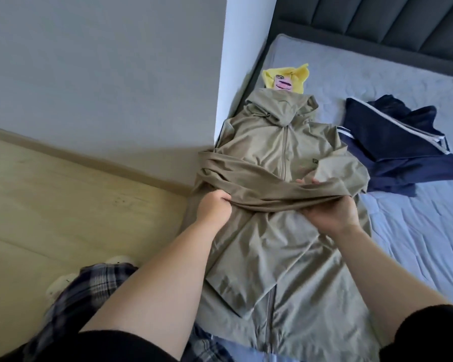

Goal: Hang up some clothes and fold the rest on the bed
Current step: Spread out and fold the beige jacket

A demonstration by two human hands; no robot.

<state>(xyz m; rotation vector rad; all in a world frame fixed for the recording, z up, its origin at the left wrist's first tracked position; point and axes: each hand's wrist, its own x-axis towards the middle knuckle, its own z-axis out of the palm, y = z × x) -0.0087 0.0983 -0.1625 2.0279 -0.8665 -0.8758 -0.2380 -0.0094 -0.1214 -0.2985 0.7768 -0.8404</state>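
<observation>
The left forearm [162, 270] rises from the lower left of the frame and the right forearm [392, 267] from the lower right, both bare and converging on the centre. The left hand [215, 209] is fisted, its fingers curled into a fold of the khaki jacket [272, 158]. The right hand [332, 212] grips the same fold from beneath, fingertips [307, 182] showing above it.
</observation>
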